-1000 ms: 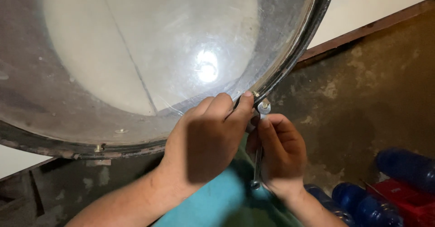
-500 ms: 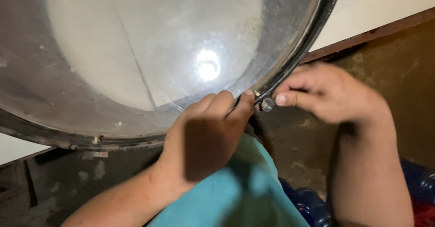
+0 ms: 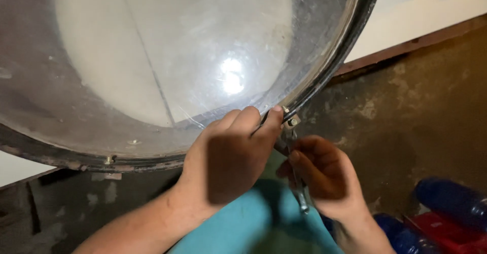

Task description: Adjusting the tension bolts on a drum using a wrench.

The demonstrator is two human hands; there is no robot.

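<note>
My left hand (image 3: 228,157) pinches the near rim of the big clear dome (image 3: 167,56) beside its bolt (image 3: 290,122). My right hand (image 3: 324,175) grips a metal wrench (image 3: 299,188) just below.

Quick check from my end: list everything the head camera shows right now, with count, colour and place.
dome: one, clear and scuffed, fills the upper left.
rim: one, black, runs round the dome's edge.
bolt: one, silver, on the rim at the left fingertips.
second bolt: one, brass-toned, on the lower rim, left.
wrench: one, grey metal, from the bolt down through the right hand.
cloth: one, teal, bottom centre under the hands.
bottles: several, blue, bottom right corner.
red thing: one, among the bottles, kind unclear.
floor: brown, stained, right side.
left hand: fingertips on the rim beside the bolt.
right hand: closed round the wrench.
</note>
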